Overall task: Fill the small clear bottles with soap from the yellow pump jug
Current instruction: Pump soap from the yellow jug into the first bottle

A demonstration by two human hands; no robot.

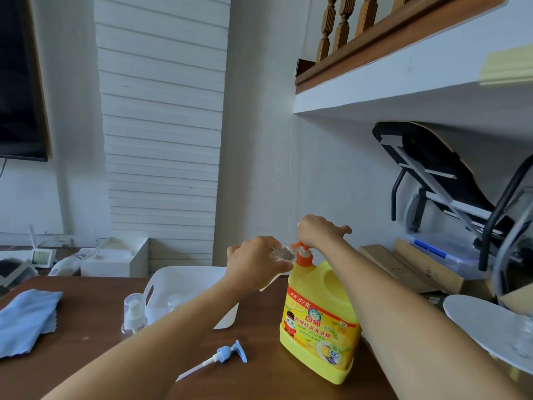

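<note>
Left hand seemingly grips bottle.

right hand covers most of the orange pump head; clear bottle half buried in the left hand, fill level unreadable; blue cloth cut by left edge

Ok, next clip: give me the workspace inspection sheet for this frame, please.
Surface: brown wooden table, in use.
Job's things: yellow jug upright; small clear bottle at its orange pump spout; capped bottle standing beside white bin.
Clutter: blue cloth, loose blue pump lying flat.
Hands: left hand grips small clear bottle; right hand atop orange pump, fingers hidden.
Cables: nothing seen on table.
Surroundings: slatted wall, folded black machine.
</note>
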